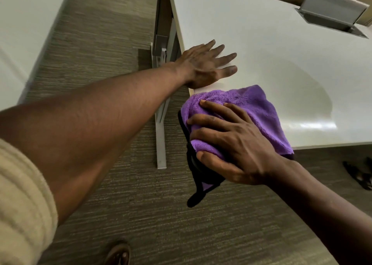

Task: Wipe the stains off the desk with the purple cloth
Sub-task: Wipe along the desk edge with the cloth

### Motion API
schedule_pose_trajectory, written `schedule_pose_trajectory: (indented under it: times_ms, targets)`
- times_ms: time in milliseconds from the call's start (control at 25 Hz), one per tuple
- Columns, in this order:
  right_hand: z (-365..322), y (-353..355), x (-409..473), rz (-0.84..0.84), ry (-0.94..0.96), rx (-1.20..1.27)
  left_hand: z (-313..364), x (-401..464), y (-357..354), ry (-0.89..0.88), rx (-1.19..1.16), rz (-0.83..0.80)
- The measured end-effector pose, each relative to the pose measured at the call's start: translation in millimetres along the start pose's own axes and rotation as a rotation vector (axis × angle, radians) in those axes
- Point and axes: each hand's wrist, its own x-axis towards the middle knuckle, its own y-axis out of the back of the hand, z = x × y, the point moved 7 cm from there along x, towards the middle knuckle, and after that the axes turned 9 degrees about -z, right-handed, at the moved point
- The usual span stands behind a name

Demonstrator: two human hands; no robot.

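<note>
Now I press my right hand (231,142), fingers spread, on the purple cloth (251,111) at the near corner of the desk (271,49), while beyond it my left hand (205,65) lies flat, fingers apart.

Cream ribbed sleeve (22,200) pushed up left arm; right forearm bare; both hands ungloved.

Grey-brown striped carpet (104,43) beneath grey metal legs (161,136).
</note>
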Motion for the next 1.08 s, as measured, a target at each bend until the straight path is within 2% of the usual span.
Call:
schedule_pose_trajectory:
  times_ms: [120,320,480,600,720,760,840,960,1080]
  targets:
    - [6,8,17,-0.043,0.072,-0.023,1,0,-1,0.001,0.005,-0.013]
    - [2,11,25,-0.040,0.002,-0.014,-1,1,-1,0.002,0.030,-0.018]
    - [-18,3,4,-0.029,0.133,0.043,-1,3,-3,-0.021,0.059,-0.014]
    - [11,11,13,0.030,0.055,0.385,-3,4,-4,-0.015,0.012,-0.006]
    - [60,21,-3,0.283,-0.187,1.005,-3,4,-4,-0.016,-0.014,0.005]
    - [70,21,-16,0.351,-0.235,1.103,-3,3,-3,-0.017,-0.016,0.010]
    - [73,16,-40,0.353,-0.301,1.061,-2,2,-2,-0.016,-0.014,0.017]
    - [41,1,-52,0.178,-0.271,0.646,-2,0,-1,-0.005,-0.008,0.015]
    - [11,-8,-50,0.175,-0.248,0.386,0,-2,0,-0.004,-0.009,0.010]
